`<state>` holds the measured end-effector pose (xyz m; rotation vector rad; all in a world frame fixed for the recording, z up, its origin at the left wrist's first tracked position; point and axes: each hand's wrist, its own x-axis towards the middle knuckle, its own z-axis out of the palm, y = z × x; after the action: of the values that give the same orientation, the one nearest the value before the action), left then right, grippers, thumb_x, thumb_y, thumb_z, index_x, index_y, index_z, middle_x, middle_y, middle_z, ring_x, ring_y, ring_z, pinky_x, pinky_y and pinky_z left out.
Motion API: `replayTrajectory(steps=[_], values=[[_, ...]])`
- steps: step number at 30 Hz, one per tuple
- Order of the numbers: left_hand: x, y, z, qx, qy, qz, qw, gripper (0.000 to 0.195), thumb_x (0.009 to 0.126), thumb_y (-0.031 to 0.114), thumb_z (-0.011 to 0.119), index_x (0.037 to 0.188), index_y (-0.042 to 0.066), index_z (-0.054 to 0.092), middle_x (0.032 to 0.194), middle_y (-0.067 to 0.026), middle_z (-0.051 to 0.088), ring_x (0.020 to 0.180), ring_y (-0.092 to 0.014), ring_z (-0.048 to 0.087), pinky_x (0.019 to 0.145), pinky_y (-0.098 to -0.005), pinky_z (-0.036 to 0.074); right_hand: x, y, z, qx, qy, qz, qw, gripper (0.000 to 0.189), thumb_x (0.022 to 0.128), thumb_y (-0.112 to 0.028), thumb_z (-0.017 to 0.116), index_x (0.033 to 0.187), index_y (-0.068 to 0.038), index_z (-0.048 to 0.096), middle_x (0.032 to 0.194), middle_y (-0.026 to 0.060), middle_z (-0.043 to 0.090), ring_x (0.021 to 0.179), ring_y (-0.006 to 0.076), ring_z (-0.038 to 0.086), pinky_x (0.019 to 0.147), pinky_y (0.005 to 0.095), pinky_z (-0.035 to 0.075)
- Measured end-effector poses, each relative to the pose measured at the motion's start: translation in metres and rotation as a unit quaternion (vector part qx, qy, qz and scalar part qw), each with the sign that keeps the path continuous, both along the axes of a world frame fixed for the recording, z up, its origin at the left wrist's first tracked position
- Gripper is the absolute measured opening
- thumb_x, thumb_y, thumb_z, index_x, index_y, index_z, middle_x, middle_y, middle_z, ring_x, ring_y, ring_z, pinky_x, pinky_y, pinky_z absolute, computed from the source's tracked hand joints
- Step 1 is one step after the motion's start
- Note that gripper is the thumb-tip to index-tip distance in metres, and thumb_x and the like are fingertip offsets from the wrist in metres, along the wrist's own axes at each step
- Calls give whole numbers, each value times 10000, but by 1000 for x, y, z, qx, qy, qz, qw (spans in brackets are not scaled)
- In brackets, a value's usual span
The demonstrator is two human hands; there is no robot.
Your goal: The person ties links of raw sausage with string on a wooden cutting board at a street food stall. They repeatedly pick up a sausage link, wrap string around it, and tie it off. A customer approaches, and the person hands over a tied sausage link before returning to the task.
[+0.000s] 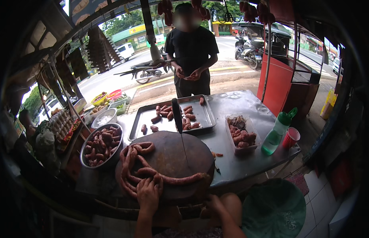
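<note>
On a round wooden chopping block (169,148) lies a long coiled sausage rope (184,180), its free end towards the right. My left hand (148,190) rests on the rope at the block's near edge, fingers bent over it. Below the block's right edge is my right hand (214,205), blurred and dark, beside my knee; what it touches cannot be made out. A knife with a black handle (177,116) stands upright, its blade tip down on the block. Short sausages (189,116) lie in a metal tray (213,119) behind, and more fill a steel bowl (122,142) at the left.
A plastic container of meat (244,136), a green bottle (272,134) and a red cup (291,137) stand on the metal table (241,166). Eggs (59,123) and vegetable baskets (99,99) are at the left. Across the table stands a person in black (191,47). Sausages hang overhead.
</note>
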<state>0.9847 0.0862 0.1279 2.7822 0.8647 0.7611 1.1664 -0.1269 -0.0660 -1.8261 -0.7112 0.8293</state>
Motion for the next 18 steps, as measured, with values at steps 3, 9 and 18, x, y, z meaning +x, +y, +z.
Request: replayTrajectory(steps=[3,9,18], values=[[0,-1,0,3,-3,2,1000,369,936,197,542,1251,27,632,1275,-158,616,1242,-357,506,1085,-490,341,-1,-2,1,16,22,-5,1000,301,868,-87,675,1134,50,644,911,114,698,763,176,654,651,327,535],[0,-1,1,-4,12,11,1000,368,942,200,539,1256,33,632,1284,-160,612,1250,-355,503,1087,-490,340,-5,-2,10,22,55,-21,998,247,865,-97,671,1067,45,663,903,105,683,777,175,647,648,324,524],[0,0,-1,-12,7,14,1000,354,942,202,538,1224,18,648,1275,-167,617,1247,-360,508,1094,-486,338,-5,-1,7,22,18,-5,1000,220,843,-95,665,1003,55,677,870,106,666,756,193,648,645,334,524]])
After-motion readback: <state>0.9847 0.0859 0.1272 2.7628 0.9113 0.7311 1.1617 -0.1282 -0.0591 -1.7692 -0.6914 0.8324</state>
